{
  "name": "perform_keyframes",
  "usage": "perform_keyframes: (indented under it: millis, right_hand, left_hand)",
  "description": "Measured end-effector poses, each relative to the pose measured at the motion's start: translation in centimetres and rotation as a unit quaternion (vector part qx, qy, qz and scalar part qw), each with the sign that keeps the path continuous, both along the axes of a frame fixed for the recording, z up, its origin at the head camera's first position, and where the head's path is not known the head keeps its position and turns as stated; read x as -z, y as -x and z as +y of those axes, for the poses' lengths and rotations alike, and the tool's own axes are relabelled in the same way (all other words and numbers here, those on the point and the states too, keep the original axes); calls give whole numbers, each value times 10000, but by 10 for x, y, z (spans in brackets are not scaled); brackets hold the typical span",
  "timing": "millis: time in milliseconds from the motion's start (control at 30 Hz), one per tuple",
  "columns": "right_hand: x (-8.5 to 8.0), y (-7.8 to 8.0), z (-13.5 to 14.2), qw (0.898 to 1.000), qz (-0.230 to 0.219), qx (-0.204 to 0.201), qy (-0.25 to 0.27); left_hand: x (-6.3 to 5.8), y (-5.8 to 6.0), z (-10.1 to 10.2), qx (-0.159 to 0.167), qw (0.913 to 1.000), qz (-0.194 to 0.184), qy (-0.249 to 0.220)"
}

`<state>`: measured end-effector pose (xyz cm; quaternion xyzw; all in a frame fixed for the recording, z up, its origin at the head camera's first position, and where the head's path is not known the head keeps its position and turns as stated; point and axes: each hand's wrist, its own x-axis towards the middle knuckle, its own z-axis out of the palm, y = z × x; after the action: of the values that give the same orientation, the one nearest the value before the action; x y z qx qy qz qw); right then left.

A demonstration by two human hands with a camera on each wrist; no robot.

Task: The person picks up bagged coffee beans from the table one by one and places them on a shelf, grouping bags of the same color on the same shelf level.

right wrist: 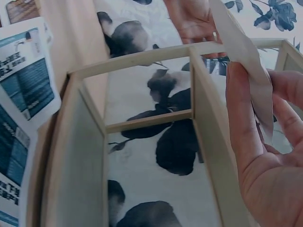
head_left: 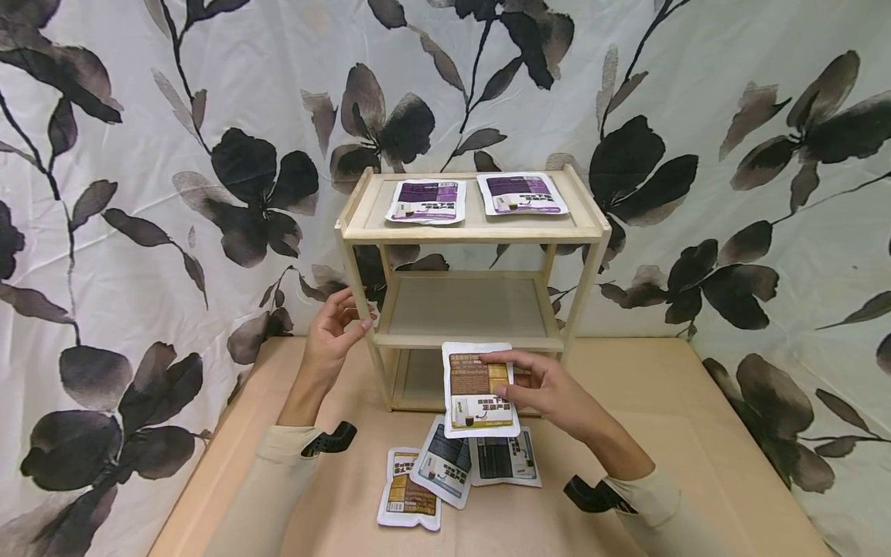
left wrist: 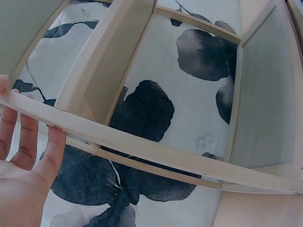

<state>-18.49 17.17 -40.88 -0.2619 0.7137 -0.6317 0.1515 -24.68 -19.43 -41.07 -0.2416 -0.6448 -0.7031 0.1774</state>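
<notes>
Head view: you are pinching a brown-and-yellow packet by its right side just below the middle of the frame, the index finger of your right hand reaching across its upper right and your thumb pressing lower down. Right wrist view is showing it edge-on, sandwiched between your fingers. Beneath it, lower centre of the head view, three packets are lying on the table: a brown packet, a blue-grey packet overlapping its upper right, and a dark packet just right of that. Behind, a wooden rack is standing at centre; its top tray is holding two purple packets, one left, one right. Left of centre, your left hand is gripping the rack's front left post. Floral cloth is hanging across the background.
</notes>
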Motion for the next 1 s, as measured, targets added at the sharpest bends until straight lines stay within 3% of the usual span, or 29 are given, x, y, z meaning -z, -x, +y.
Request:
perform_keyframes:
  millis: [333, 667, 1000]
  right_hand:
    - [-19, 11, -1, 9973, 504, 520, -145]
    - [-35, 22, -1, 9948, 456, 908, -47]
    - [-40, 36, -4, 9918, 393, 1215, 41]
  left_hand:
    - [-3, -2, 1, 3, 10000, -75, -58]
    - [-1, -2, 0, -18, 10000, -11, -14]
    - [-3, -4, 1, -37, 10000, -19, -6]
